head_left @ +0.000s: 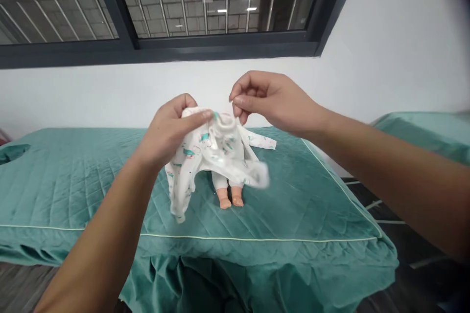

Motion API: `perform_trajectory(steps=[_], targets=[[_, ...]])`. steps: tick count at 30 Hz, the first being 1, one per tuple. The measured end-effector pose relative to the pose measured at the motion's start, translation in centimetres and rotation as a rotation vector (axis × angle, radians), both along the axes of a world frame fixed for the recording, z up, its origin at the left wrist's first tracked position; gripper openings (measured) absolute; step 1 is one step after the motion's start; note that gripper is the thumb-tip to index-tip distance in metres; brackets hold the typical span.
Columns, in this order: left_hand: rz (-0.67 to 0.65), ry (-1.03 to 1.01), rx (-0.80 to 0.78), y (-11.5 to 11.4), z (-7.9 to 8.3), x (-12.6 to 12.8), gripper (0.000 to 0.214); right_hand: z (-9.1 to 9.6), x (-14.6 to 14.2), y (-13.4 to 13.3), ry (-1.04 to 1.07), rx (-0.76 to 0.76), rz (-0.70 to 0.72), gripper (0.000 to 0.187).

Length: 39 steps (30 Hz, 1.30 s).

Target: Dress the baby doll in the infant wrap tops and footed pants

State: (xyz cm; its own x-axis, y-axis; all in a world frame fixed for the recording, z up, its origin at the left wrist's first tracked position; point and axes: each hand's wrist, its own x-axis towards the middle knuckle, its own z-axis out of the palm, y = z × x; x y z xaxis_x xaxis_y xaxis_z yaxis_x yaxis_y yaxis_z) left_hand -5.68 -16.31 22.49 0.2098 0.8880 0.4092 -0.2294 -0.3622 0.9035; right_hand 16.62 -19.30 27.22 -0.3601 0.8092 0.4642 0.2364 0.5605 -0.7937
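Observation:
My left hand (176,122) grips a white baby shirt (191,149) with a green and pink print, its thumb lying over the cloth near the collar. The shirt hangs in the air, and one sleeve is smeared by motion. Above its right side, my right hand (257,95) is closed in a pinch at the shirt's edge; a thin white bit of it shows at the fingertips. Behind the shirt a baby doll (231,194) lies on the green cover, only its legs and feet plainly visible. A printed white sleeve (262,140) sticks out to the right behind the shirt.
The green quilted cover (312,205) with pale piping spreads over a bed against a white wall (73,93). A dark-framed window (227,49) with bars behind it is above. Another green-covered surface (422,127) stands at the right, past a gap showing dark floor.

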Motion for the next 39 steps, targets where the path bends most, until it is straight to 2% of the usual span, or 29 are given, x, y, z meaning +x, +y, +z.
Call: perform_trajectory(steps=[6, 9, 11, 12, 14, 16, 18, 21, 23, 25, 29, 31, 33, 36, 39], targets=[[-0.004, -0.097, -0.015, -0.6, 0.1, -0.9, 0.04, -2.9, -2.0, 0.1, 0.119, -0.05, 0.135, 0.037], [-0.003, -0.052, 0.019, -0.8, 0.7, -1.0, 0.039, -3.0, -2.6, -0.4, 0.105, -0.012, 0.162, 0.041], [0.014, 0.068, 0.127, -0.9, 1.2, -1.0, 0.039, -2.7, -2.9, -1.3, 0.038, 0.049, 0.145, 0.047], [0.03, 0.131, 0.199, -1.0, 1.4, -1.1, 0.039, -2.5, -3.1, -1.8, -0.015, 0.081, 0.124, 0.047], [0.068, 0.216, 0.333, -1.3, 1.9, -1.2, 0.038, -2.2, -3.4, -3.0, -0.147, 0.14, 0.068, 0.033], [0.097, 0.273, 0.415, -1.6, 2.2, -1.4, 0.035, -1.9, -3.6, -4.1, -0.259, 0.21, 0.007, 0.016], [0.112, 0.349, 0.469, -2.1, 2.4, -1.8, 0.035, -1.5, -3.6, -4.7, -0.32, 0.294, -0.054, 0.008], [0.124, 0.494, 0.503, -2.6, 2.7, -2.7, 0.035, -1.0, -3.0, -4.8, -0.323, 0.373, -0.167, 0.006], [0.103, 0.583, 0.468, -2.6, 2.9, -3.3, 0.032, -0.7, -2.4, -4.4, -0.274, 0.344, -0.217, 0.009], [0.089, 0.623, 0.422, -2.6, 3.0, -3.6, 0.03, -0.7, -1.9, -4.1, -0.183, 0.253, -0.213, 0.015], [0.193, 0.501, 0.414, -2.6, 3.0, -3.4, 0.026, -0.9, -1.6, -4.4, 0.031, 0.035, -0.071, 0.015], [0.263, 0.413, 0.447, -2.8, 3.1, -3.0, 0.025, -0.9, -1.8, -4.8, 0.132, -0.002, -0.026, 0.013], [0.297, 0.34, 0.479, -2.8, 3.0, -2.5, 0.024, -1.0, -2.1, -5.1, 0.213, -0.009, -0.041, 0.016], [0.256, 0.223, 0.51, -2.4, 2.9, -1.9, 0.023, -1.3, -2.6, -5.0, 0.268, -0.024, -0.1, 0.03], [0.163, 0.035, 0.488, -2.3, 2.9, -1.4, 0.02, -1.9, -2.8, -4.2, 0.283, -0.032, -0.101, 0.039]])
